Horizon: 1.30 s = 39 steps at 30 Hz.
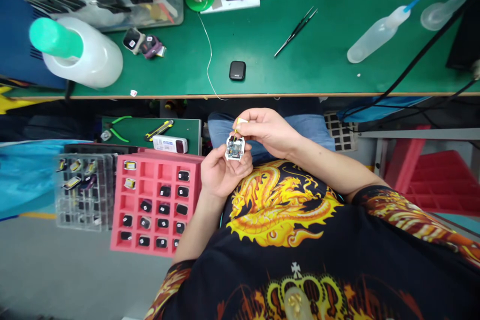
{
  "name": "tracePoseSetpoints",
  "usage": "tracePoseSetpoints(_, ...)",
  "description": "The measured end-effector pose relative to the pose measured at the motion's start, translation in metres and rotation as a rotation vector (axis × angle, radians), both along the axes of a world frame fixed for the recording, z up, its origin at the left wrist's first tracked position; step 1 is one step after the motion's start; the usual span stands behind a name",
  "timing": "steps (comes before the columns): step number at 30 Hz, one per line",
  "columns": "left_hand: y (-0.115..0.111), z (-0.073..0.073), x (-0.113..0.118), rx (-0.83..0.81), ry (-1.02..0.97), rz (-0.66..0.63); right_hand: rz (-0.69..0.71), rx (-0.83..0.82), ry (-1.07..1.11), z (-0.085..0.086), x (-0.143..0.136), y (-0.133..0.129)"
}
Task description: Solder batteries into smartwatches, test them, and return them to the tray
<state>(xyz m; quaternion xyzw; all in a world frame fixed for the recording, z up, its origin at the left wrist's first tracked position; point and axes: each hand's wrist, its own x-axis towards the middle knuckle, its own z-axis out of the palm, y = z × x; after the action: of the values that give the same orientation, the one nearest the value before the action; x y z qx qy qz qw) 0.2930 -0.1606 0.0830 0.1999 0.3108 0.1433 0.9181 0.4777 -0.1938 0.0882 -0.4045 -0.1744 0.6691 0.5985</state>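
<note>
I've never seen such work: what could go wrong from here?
The small open device, held by the left hand off the green bench, might fall if that grip slips. The thin yellow strip between it and the pale part in the right hand could perhaps tear if pulled.

The person wore a black short-sleeved T-shirt (348, 260) with a golden-orange dragon (272, 210) over the belly and a yellow-green crown (330, 286) higher up. Flame-like orange patterns covered the sleeves (423, 215). The jeans (315, 127) were blue denim.
</note>
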Motion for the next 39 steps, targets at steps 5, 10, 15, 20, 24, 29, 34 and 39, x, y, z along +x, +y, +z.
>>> tracePoseSetpoints(5, 0.0013, 0.0002, -0.0016, -0.015, -0.031, -0.018, 0.026, -0.025, -0.006, 0.0037, 0.0016, 0.0009)
tracePoseSetpoints(10, 0.0013, 0.0015, -0.0024, -0.024, -0.071, -0.023, 0.043, -0.046, 0.028, 0.0059, 0.0021, 0.0015)
tracePoseSetpoints(15, 0.0013, 0.0006, -0.0036, -0.037, -0.107, -0.034, 0.051, -0.085, 0.099, 0.0069, 0.0020, 0.0018)
tracePoseSetpoints(20, 0.0008, 0.0000, -0.0037, -0.039, -0.114, -0.038, 0.070, -0.110, 0.135, 0.0078, 0.0038, 0.0009)
tracePoseSetpoints(24, -0.0003, 0.0003, -0.0029, -0.034, -0.097, -0.045, 0.079, -0.114, 0.153, 0.0068, 0.0049, 0.0004)
tracePoseSetpoints(29, -0.0012, 0.0004, -0.0022, -0.039, -0.091, -0.049, 0.096, -0.107, 0.173, 0.0031, 0.0055, 0.0002)
tracePoseSetpoints(34, -0.0018, 0.0001, -0.0022, -0.038, -0.108, -0.056, 0.112, -0.103, 0.197, 0.0004, 0.0070, -0.0005)
tracePoseSetpoints(39, -0.0018, 0.0010, -0.0017, -0.029, -0.084, -0.071, 0.144, -0.088, 0.198, 0.0009, 0.0076, -0.0018)
